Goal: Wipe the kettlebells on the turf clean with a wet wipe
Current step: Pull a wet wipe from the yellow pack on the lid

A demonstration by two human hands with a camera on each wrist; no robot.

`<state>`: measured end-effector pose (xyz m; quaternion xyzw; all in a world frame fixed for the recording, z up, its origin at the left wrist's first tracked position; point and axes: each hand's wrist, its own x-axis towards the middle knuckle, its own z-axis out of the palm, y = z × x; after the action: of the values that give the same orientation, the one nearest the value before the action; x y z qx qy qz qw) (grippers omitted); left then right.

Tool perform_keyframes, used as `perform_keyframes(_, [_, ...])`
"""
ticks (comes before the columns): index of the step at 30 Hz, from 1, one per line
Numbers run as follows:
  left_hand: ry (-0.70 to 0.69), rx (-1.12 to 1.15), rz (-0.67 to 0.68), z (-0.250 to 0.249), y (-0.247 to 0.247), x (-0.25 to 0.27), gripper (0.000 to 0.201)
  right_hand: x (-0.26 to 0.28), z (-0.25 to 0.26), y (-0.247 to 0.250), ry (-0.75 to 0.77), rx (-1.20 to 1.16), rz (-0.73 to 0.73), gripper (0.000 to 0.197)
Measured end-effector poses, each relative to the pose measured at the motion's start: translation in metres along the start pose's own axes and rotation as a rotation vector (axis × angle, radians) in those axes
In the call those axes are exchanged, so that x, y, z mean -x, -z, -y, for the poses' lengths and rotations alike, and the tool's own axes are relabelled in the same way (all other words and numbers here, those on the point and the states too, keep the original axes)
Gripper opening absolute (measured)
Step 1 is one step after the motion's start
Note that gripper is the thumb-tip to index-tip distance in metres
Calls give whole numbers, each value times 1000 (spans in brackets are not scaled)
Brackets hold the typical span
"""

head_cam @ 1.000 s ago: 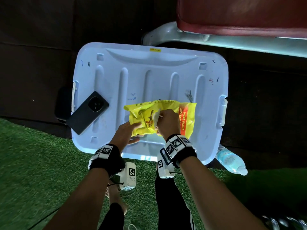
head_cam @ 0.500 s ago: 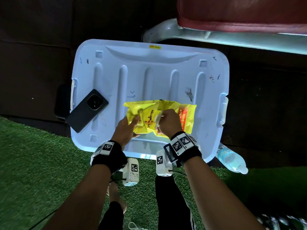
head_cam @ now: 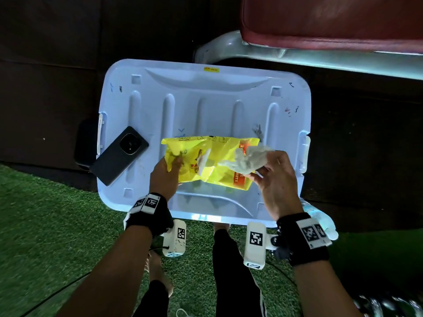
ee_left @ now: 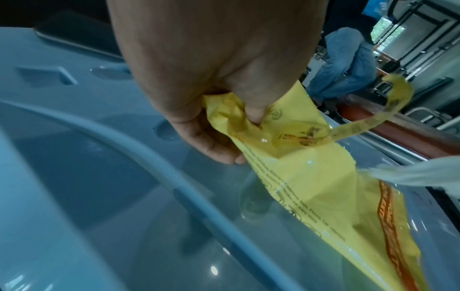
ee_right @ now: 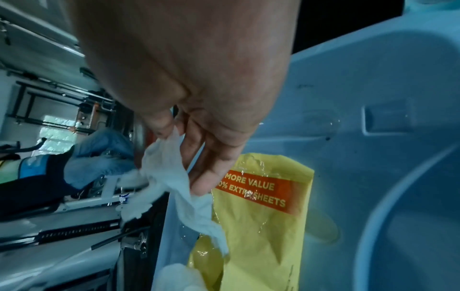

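A yellow wet-wipe pack (head_cam: 212,161) (ee_left: 311,177) (ee_right: 261,226) lies on the pale blue bin lid (head_cam: 206,104), its flap peeled up. My left hand (head_cam: 166,173) (ee_left: 224,110) pinches the pack's left end, thumb on top. My right hand (head_cam: 267,170) (ee_right: 189,149) pinches a crumpled white wipe (head_cam: 249,160) (ee_right: 174,187), lifted over the pack's right end, its tail still trailing to the pack's opening. No kettlebell shows clearly in any view.
A dark phone (head_cam: 119,155) lies on the lid's left edge. A water bottle (head_cam: 320,220) rests on the floor by the lid's right corner. A red padded bench (head_cam: 332,21) stands behind. Green turf (head_cam: 45,236) lies around my legs.
My right hand has pulled a white wipe out of the pack and moved up and to the right with it. The left hand still holds the pack's left end.
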<state>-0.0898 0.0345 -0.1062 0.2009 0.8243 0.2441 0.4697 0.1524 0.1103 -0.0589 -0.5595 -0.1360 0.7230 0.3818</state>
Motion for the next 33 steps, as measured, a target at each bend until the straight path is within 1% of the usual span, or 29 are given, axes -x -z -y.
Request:
perform_keyframes(1, [-13,-42,-26,-1,-1,0,42,1,1,3,37,12,-27,20])
perform_keyframes(2, [-28,-89,-58,-2,-2,1,42,1,0,4,87,90,-60,19])
perform_keyframes(3, [-47,-123,-98,-5,-3,3,41,1,-3,5,144,211,-96,17])
perform_keyframes(4, [-80,-134,-138,-7,-4,6,45,-1,-8,5,214,365,-142,16])
perform_keyframes(6, [-203,-158,-244,-13,-5,15,60,-6,-20,3,390,672,-249,15])
perform_keyframes(7, [-282,-206,-317,-16,-6,22,61,-8,-27,1,488,780,-266,12])
perform_keyframes(8, [-357,-250,-380,-18,-7,28,55,-9,-34,1,586,870,-249,8])
perform_keyframes(9, [-419,-270,-399,-20,-10,35,47,-10,-42,3,682,976,-227,5])
perform_keyframes(10, [-475,-256,-363,-22,-14,40,38,-10,-50,4,754,1106,-223,8])
perform_keyframes(12, [-581,-253,-212,-25,-25,48,27,-10,-64,9,791,1345,-232,18])
perform_keyframes(15, [-730,-439,-56,-24,-40,49,29,-7,-74,14,782,1522,-170,34])
perform_keyframes(17, [-781,-597,-7,-25,-48,45,32,-5,-75,19,771,1553,-122,45])
perform_keyframes(19, [-819,-736,-3,-26,-54,37,34,-6,-71,22,767,1524,-110,48])
perform_keyframes(23, [-836,-921,-13,-28,-58,20,31,-14,-60,19,794,1507,-148,39])
perform_keyframes(27, [-803,-995,41,-24,-59,18,36,-15,-62,10,733,1519,-182,35])
perform_keyframes(30, [-798,-1000,63,-24,-58,19,38,-12,-63,10,730,1401,-217,33])
perform_keyframes(33, [-811,-1027,72,-21,-57,19,44,-4,-61,10,705,1138,-303,26])
